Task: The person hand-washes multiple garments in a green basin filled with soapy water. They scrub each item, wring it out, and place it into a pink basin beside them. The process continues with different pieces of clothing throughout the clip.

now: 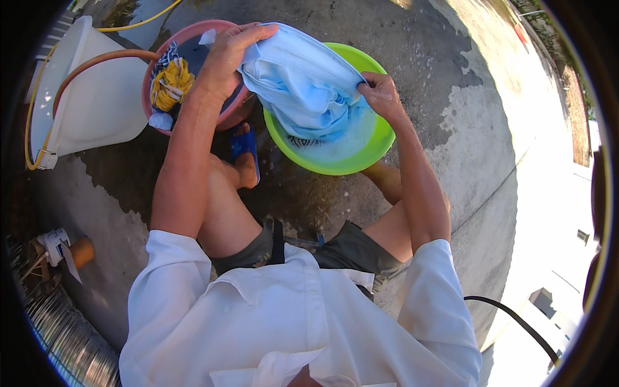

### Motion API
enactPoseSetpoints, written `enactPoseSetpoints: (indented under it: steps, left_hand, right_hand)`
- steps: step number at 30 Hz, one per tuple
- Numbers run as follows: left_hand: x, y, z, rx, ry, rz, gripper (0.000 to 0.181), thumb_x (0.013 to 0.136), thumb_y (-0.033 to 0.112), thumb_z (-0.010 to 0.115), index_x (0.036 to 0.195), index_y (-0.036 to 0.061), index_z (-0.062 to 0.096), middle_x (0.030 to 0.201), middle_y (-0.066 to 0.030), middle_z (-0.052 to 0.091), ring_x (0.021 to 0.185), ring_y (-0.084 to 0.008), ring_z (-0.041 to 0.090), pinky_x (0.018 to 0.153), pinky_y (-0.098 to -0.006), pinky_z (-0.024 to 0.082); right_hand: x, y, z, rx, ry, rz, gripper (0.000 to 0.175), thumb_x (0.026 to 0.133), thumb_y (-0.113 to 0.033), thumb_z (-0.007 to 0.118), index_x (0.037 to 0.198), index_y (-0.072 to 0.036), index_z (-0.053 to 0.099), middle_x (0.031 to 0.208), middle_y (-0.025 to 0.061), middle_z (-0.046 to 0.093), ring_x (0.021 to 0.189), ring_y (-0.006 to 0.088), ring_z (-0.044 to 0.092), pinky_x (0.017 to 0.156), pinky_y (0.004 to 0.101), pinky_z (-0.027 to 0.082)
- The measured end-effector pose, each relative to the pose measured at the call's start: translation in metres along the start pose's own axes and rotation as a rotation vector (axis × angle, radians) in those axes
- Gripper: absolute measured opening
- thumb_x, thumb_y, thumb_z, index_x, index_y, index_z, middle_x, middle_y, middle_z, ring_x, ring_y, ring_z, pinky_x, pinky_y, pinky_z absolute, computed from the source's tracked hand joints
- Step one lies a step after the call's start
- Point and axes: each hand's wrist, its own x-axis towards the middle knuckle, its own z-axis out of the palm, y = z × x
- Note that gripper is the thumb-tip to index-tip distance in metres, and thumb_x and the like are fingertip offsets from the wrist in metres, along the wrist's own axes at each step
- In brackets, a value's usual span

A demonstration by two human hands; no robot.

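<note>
A wet light-blue cloth garment (304,82) is stretched by its edge between my two hands. My left hand (232,55) grips one end of that edge, over the rim of the pink basin (191,30). The other end is pinched in my right hand (381,94), which has a little foam on it. The garment's lower folds hang into a lime-green basin (333,167) of sudsy water (360,135). Beneath them shows a bit of black-and-white patterned cloth (304,141). Inside the pink basin lie a bunched yellow cloth (171,87) and dark fabric.
A large white tub (104,96) stands at left, with a brown hose (96,60) running from it to the pink basin. My foot in a blue slide sandal (244,145) rests between the basins on wet concrete (271,203). A coiled ribbed item (72,334) lies lower left.
</note>
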Motion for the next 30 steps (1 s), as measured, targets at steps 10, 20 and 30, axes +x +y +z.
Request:
enactPoseSetpoints:
  steps: [10,20,30]
  left_hand:
    - [0.005,-0.004,-0.042,0.407,0.097,-0.065,0.035,0.095,0.032,0.072,0.107,-0.0004,0.074,0.097,-0.0037,0.070,0.091,-0.0111,0.064,0.080,-0.0269,0.051]
    - [0.034,-0.021,0.020,1.179,0.728,0.506,0.023,0.094,0.035,0.073,0.104,0.0146,0.078,0.095,-0.0107,0.061,0.085,-0.0363,0.064,0.072,-0.0492,0.048]
    - [0.026,-0.076,0.035,-0.417,-0.065,-0.245,0.032,0.103,0.024,0.062,0.129,0.0056,0.064,0.112,-0.0109,0.071,0.095,-0.0188,0.071,0.080,-0.0339,0.062]
  right_hand:
    - [-0.039,-0.033,-0.103,0.411,0.128,0.004,0.019,0.098,-0.018,0.071,0.105,-0.001,0.075,0.087,0.0017,0.071,0.077,0.0083,0.061,0.071,0.0256,0.050]
    - [-0.122,-0.192,-0.109,0.270,0.325,-0.209,0.013,0.094,-0.009,0.071,0.099,0.002,0.074,0.080,0.0033,0.070,0.071,0.0094,0.063,0.066,0.0252,0.050]
    - [-0.135,-0.168,0.066,0.056,-0.115,-0.589,0.031,0.087,-0.019,0.079,0.113,-0.003,0.072,0.112,0.0121,0.068,0.094,0.0335,0.070,0.078,0.0400,0.056]
